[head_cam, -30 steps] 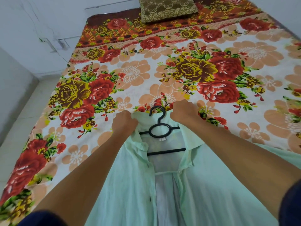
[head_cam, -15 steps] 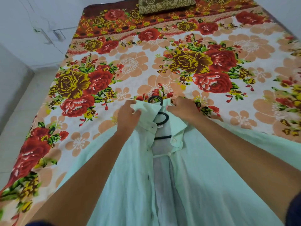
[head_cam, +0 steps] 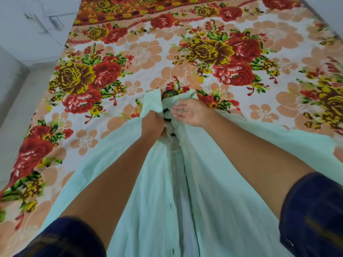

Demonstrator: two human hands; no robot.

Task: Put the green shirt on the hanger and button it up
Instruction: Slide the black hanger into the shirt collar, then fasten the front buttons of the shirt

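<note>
We pinch the shirt (head_cam: 148,182) collar w/ left hand (head_cam: 152,125) below hanger (head_cam: 168,93); right hand (head_cam: 189,112) fingers wide; align top button first.

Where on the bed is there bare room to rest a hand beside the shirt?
Bare bedsheet lies left of the green shirt, out to the bed's left edge, and on the far side beyond the collar. More lies right of the right hand, above the spread sleeve. It is crowded at the collar, where the left hand grips fabric over the black hanger.
</note>
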